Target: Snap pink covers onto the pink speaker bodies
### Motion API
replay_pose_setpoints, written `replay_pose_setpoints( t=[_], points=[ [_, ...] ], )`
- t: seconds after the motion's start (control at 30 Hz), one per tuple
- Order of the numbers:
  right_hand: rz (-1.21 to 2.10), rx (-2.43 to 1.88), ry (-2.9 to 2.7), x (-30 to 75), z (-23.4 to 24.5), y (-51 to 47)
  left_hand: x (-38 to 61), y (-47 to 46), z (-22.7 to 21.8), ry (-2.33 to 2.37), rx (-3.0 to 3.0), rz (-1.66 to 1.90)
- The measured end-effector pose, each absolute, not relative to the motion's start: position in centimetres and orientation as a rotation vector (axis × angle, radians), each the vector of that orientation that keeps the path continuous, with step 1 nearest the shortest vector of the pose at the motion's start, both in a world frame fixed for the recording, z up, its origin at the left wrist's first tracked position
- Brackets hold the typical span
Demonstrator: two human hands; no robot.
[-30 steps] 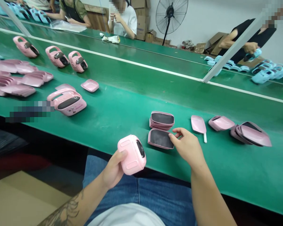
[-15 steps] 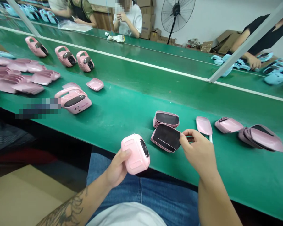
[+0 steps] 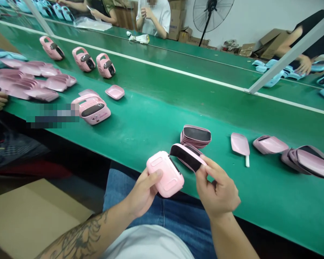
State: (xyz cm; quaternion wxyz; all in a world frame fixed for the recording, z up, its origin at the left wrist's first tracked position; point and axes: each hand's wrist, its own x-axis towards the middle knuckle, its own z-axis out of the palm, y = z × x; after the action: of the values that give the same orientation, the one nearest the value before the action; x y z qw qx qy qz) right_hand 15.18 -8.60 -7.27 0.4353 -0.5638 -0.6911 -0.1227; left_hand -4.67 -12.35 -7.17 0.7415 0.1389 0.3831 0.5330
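Pink plastic case [image 3: 165, 174] sits clasped in the left hand [image 3: 142, 192]; the right hand [image 3: 217, 189] pinches a black-faced pink lid [image 3: 187, 156], its end touching the case's far edge.

Behind the handheld casing [image 3: 165, 174] — on the belt [image 3: 140, 118] — sits a panel stack [image 3: 196, 136] (a stemmed panel [image 3: 240, 144] lies rightward).

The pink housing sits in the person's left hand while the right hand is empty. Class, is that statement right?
No, the right hand is not empty: its fingers hold a black-lined pink shell, as the head view shows. The pink housing does sit in the left hand.
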Motion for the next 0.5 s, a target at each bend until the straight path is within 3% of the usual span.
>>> replay_pose_setpoints(
  t=[0.2,0.5],
  points=[
    [-0.25,-0.998,-2.045,14.6,-5.2,-9.1,-4.8,-12.7,-7.5,0.766,0.298,1.222],
    [0.068,-0.658,-2.027,13.8,-6.1,-9.5,-6.3,-11.9,-7.0,0.732,0.373,1.113]
  ],
)
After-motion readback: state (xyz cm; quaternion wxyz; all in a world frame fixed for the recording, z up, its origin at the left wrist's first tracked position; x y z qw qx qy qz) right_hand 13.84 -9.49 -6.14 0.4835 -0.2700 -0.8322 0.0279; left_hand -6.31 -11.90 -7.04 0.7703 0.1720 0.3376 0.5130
